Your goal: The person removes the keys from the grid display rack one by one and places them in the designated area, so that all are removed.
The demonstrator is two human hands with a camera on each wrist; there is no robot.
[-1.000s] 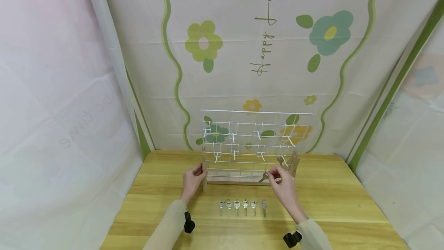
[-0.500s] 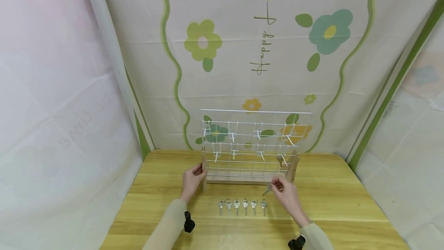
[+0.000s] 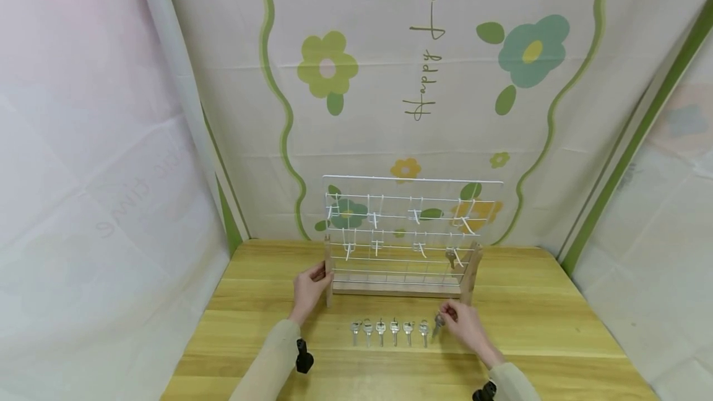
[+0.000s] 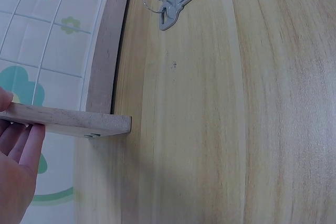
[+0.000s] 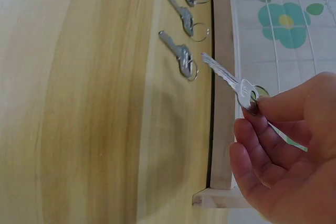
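My right hand (image 3: 465, 325) pinches a silver key (image 5: 244, 93) at its head and ring, between thumb and fingertips. The key's blade points away from the fingers, above the table and just right of a row of several keys (image 3: 394, 328). My left hand (image 3: 307, 293) grips the left wooden upright (image 4: 68, 120) of a white wire grid rack (image 3: 395, 290), thumb on one side and fingers on the other. On the lower right hook of the rack hangs another key (image 3: 450, 257). The keys in the row carry small rings.
White hooks (image 3: 419, 248) stick out from the grid in two rows. The right wooden upright (image 3: 471, 274) stands behind my right hand. Under everything lies a wood-grain table (image 3: 267, 327), with a flowered cloth (image 3: 379, 129) hanging behind.
My right hand has come down and toward the front with the key, from the rack's base to the right end of the row. The left hand stays on the upright.
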